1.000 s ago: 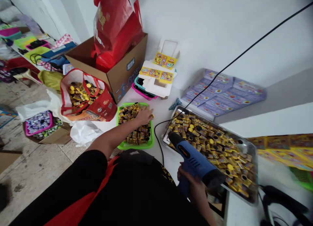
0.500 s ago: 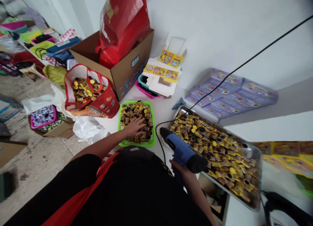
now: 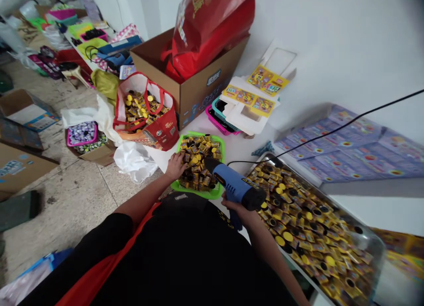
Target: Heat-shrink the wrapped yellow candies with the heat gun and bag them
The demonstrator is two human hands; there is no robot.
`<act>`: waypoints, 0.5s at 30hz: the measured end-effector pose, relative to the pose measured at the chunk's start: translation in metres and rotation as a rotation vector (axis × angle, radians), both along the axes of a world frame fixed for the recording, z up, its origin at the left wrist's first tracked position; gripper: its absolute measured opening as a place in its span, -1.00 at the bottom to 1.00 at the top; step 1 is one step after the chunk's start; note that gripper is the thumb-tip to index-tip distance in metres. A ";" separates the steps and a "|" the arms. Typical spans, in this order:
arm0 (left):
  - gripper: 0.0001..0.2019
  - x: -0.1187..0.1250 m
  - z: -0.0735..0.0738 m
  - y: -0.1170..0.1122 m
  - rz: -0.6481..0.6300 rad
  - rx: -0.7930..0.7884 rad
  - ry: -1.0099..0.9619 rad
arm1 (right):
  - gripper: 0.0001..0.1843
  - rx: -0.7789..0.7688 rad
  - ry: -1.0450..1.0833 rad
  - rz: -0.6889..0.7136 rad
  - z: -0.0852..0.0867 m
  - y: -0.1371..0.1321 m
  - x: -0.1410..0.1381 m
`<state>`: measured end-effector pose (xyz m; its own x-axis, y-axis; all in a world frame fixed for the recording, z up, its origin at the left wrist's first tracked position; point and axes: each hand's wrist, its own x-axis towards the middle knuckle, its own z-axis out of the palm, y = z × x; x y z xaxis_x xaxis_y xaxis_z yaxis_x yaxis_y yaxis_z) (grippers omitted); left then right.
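My left hand [image 3: 175, 166] rests on the left side of a heap of small yellow-and-black packets [image 3: 198, 164], with its fingers spread on them. The packets fill a bright green tray [image 3: 195, 192]. My right hand [image 3: 232, 207] grips the handle of a blue heat gun [image 3: 235, 187], whose narrow dark tip points over the green tray's right corner. To the right, a steel tray [image 3: 377, 248] holds many more packets, some with yellow or black round tops.
A cardboard box [image 3: 198, 89] holding a red bag stands behind the green tray, beside a red-and-white tote bag [image 3: 162, 129] of packets. White plastic [image 3: 134, 162] lies left. Printed yellow cards [image 3: 248, 96] and purple sheets [image 3: 351, 151] lie behind. A black cable [image 3: 331, 129] crosses above the steel tray.
The heat gun has moved left and up, its tip now over the green tray. My left hand has shifted to the tray's left side. The whole view has swung, moving the scene right.
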<state>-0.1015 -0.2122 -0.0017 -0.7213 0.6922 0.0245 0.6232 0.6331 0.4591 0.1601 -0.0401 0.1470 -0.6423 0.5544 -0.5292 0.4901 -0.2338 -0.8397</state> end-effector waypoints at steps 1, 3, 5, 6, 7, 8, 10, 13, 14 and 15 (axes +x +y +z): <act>-0.45 0.000 0.004 0.003 -0.007 -0.035 -0.004 | -0.70 -0.014 0.001 0.014 0.000 0.000 -0.001; -0.46 0.002 0.013 0.010 -0.046 -0.080 0.004 | -0.71 -0.047 -0.005 0.031 0.000 0.001 0.000; -0.48 0.005 0.020 0.016 -0.119 -0.095 0.026 | -0.71 -0.067 -0.029 0.026 0.000 0.002 0.002; -0.49 0.007 0.024 0.020 -0.157 -0.097 0.036 | -0.72 -0.070 -0.042 0.017 0.000 0.002 0.004; -0.51 0.009 0.026 0.024 -0.189 -0.101 0.039 | -0.72 -0.065 -0.058 0.002 0.000 0.002 0.005; -0.54 0.011 0.029 0.028 -0.210 -0.109 0.037 | -0.73 -0.058 -0.075 -0.014 0.001 0.001 0.007; -0.58 0.015 0.035 0.037 -0.232 -0.144 0.022 | -0.73 -0.049 -0.092 -0.046 0.004 -0.001 0.010; -0.61 0.020 0.045 0.048 -0.274 -0.204 0.019 | -0.71 -0.023 -0.091 -0.062 0.006 -0.003 0.018; -0.63 0.022 0.048 0.050 -0.296 -0.215 0.025 | -0.72 0.000 -0.110 -0.058 0.006 -0.003 0.021; -0.64 0.024 0.049 0.050 -0.324 -0.218 0.031 | -0.73 0.029 -0.142 -0.055 0.007 -0.003 0.024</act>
